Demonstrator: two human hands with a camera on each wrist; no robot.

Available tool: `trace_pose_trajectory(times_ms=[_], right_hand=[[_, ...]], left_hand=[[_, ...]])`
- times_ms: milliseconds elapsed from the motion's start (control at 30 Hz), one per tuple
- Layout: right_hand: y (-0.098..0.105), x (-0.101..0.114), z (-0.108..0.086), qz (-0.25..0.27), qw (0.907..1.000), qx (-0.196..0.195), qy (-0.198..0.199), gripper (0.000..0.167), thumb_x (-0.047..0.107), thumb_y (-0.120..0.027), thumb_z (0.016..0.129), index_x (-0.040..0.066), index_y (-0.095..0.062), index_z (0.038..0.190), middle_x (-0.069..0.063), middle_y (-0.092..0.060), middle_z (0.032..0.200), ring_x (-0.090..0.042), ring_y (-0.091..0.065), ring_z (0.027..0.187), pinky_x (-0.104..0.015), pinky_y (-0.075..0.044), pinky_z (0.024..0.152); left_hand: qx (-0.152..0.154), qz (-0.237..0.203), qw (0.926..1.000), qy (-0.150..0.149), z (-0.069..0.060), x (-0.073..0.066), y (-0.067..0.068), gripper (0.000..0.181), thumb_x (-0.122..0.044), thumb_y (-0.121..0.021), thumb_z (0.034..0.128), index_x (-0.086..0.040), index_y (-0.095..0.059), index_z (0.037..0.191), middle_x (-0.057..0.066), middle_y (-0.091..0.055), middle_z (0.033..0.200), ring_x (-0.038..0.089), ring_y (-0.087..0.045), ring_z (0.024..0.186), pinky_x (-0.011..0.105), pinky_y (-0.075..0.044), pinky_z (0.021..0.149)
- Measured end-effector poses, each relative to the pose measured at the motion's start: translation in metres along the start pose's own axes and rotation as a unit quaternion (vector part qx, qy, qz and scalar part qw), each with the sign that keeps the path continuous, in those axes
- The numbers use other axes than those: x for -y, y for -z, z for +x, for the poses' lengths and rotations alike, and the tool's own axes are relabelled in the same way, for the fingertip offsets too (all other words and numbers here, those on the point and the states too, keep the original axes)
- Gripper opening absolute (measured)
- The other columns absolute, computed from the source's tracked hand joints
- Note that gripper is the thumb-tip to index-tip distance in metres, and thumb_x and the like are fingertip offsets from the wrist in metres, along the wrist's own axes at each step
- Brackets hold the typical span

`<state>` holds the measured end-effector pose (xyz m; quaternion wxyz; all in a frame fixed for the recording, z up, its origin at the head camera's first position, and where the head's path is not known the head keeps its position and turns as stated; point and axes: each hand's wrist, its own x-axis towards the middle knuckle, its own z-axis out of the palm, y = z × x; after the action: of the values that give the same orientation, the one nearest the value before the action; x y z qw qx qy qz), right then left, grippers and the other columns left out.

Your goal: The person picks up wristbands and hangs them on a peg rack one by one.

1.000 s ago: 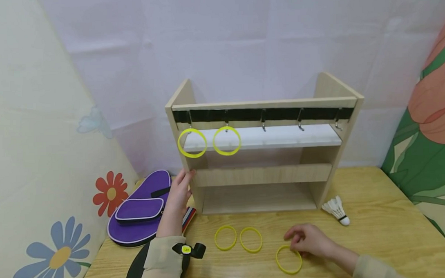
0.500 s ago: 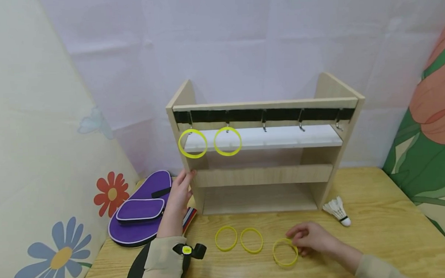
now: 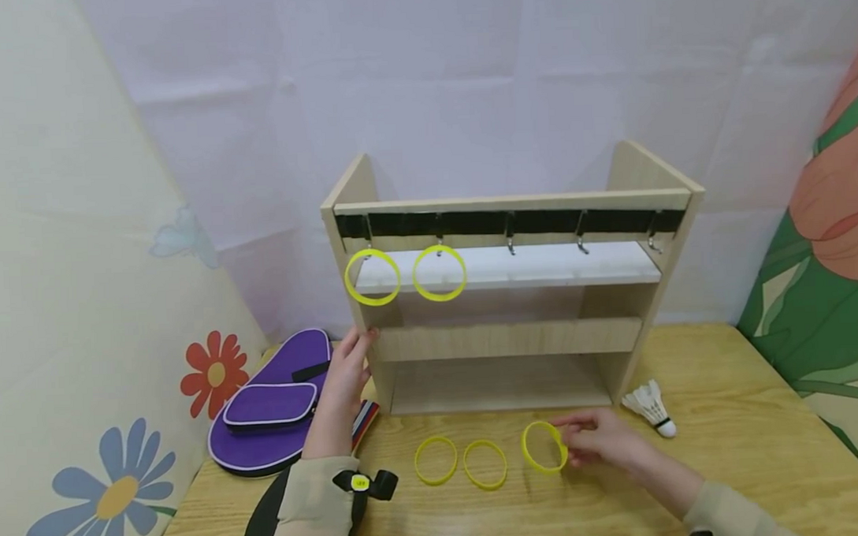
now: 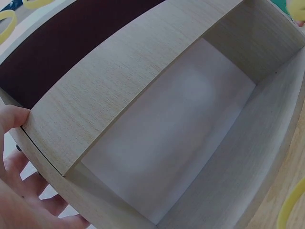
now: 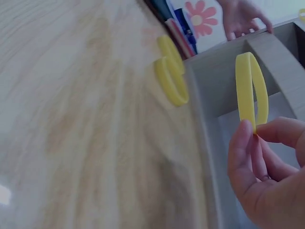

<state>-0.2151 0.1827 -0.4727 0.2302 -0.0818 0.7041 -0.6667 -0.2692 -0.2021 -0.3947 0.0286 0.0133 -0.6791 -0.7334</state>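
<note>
A yellow ring (image 3: pixel 526 454) is pinched between the thumb and fingers of my right hand (image 3: pixel 605 442), held up off the wooden table; the right wrist view shows the ring (image 5: pixel 244 90) upright in the fingertips. My left hand (image 3: pixel 344 377) grips the left side panel of the wooden shelf (image 3: pixel 506 340), thumb at the front and fingers outside, as the left wrist view shows (image 4: pixel 28 191). Two yellow rings, one at left (image 3: pixel 373 303) and one beside it (image 3: pixel 440 299), hang from the shelf's hooks. Two more rings (image 3: pixel 436 483) (image 3: pixel 485 487) lie flat on the table.
Bare metal hooks (image 3: pixel 511 245) line the right part of the black strip. A white shuttlecock (image 3: pixel 648 406) lies right of the shelf. At left are a purple paddle case (image 3: pixel 270 404) and a black object (image 3: pixel 263 514), partly under my left arm.
My right hand has lifted its ring off the table and moved it up toward the shelf. The left hand stays on the side panel.
</note>
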Motion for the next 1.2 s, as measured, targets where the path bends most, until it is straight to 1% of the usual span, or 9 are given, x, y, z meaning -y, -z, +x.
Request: trace_pose_trajectory(times_ms=[100,167,267,367,467,667,900,1067,1200], right_hand=[[-0.001,0.009,0.000,0.006,0.9999,-0.011,0.010,0.050,0.002,-0.063,0.091,-0.021,-0.045,0.132,0.002,-0.058,0.088,-0.007,-0.063,0.071,-0.022,-0.058,0.067],[-0.001,0.016,-0.001,0.007,0.9996,-0.018,0.020,0.050,0.001,-0.061,0.092,-0.022,-0.044,0.132,0.001,-0.061,0.089,-0.007,-0.064,0.072,-0.023,-0.059,0.068],[-0.001,0.027,-0.003,0.008,0.9991,-0.027,0.033,0.050,0.000,-0.059,0.093,-0.023,-0.041,0.133,0.001,-0.064,0.091,-0.008,-0.065,0.074,-0.023,-0.059,0.069],[0.001,0.040,-0.006,0.004,0.9988,-0.030,0.039,0.050,0.002,-0.058,0.095,-0.023,-0.040,0.134,0.001,-0.064,0.093,-0.008,-0.065,0.075,-0.023,-0.059,0.070],[0.003,0.050,-0.009,0.000,0.9983,-0.037,0.045,0.050,0.003,-0.059,0.095,-0.021,-0.041,0.135,-0.001,-0.062,0.095,-0.009,-0.065,0.076,-0.023,-0.059,0.071],[0.004,0.067,-0.011,0.004,0.9970,-0.054,0.055,0.048,0.002,-0.059,0.094,-0.020,-0.044,0.134,-0.002,-0.065,0.096,-0.011,-0.067,0.077,-0.025,-0.060,0.073],[0.003,0.086,-0.013,0.026,0.9959,-0.054,0.068,0.045,0.001,-0.059,0.094,-0.019,-0.046,0.132,-0.001,-0.066,0.094,-0.012,-0.068,0.077,-0.025,-0.060,0.075],[0.001,0.098,-0.014,0.058,0.9938,-0.051,0.080,0.042,-0.002,-0.058,0.094,-0.019,-0.047,0.131,-0.002,-0.066,0.094,-0.012,-0.069,0.078,-0.025,-0.060,0.075],[-0.001,0.106,-0.015,0.068,0.9920,-0.048,0.095,0.041,-0.003,-0.057,0.094,-0.020,-0.046,0.130,-0.003,-0.066,0.094,-0.013,-0.069,0.080,-0.025,-0.060,0.077]], left_hand=[[-0.001,-0.003,1.0000,-0.003,0.000,0.000,0.000,0.051,-0.023,-0.046,0.1025,-0.010,-0.037,0.151,0.018,-0.036,0.153,0.028,-0.029,0.143,0.060,-0.017,0.121],[-0.003,-0.006,1.0000,-0.005,0.000,0.001,0.000,0.050,-0.022,-0.045,0.1024,-0.009,-0.038,0.150,0.020,-0.036,0.152,0.029,-0.030,0.142,0.059,-0.018,0.120],[-0.004,-0.006,1.0000,-0.004,0.000,0.001,0.000,0.050,-0.022,-0.045,0.1022,-0.010,-0.039,0.150,0.020,-0.036,0.152,0.028,-0.030,0.142,0.059,-0.018,0.120],[-0.001,-0.006,1.0000,-0.004,0.001,0.001,0.000,0.050,-0.023,-0.046,0.1023,-0.012,-0.038,0.150,0.018,-0.036,0.153,0.028,-0.029,0.143,0.059,-0.018,0.120],[-0.001,-0.007,1.0000,-0.003,0.001,0.002,0.000,0.050,-0.023,-0.046,0.1020,-0.013,-0.039,0.150,0.017,-0.036,0.154,0.027,-0.028,0.144,0.059,-0.017,0.121],[0.003,-0.006,1.0000,-0.001,0.001,0.001,0.001,0.051,-0.023,-0.046,0.1023,-0.012,-0.037,0.151,0.018,-0.034,0.155,0.029,-0.027,0.145,0.060,-0.017,0.121],[0.003,0.007,1.0000,0.005,0.001,0.000,0.001,0.051,-0.027,-0.046,0.1036,-0.016,-0.037,0.152,0.012,-0.033,0.157,0.029,-0.023,0.148,0.060,-0.016,0.121],[0.003,0.007,1.0000,0.006,0.000,-0.001,0.000,0.051,-0.026,-0.046,0.1035,-0.016,-0.037,0.153,0.012,-0.033,0.158,0.029,-0.023,0.148,0.060,-0.016,0.121],[0.004,0.005,1.0000,0.005,0.001,0.000,0.000,0.051,-0.026,-0.046,0.1035,-0.016,-0.037,0.152,0.013,-0.032,0.158,0.029,-0.024,0.148,0.060,-0.016,0.121]])
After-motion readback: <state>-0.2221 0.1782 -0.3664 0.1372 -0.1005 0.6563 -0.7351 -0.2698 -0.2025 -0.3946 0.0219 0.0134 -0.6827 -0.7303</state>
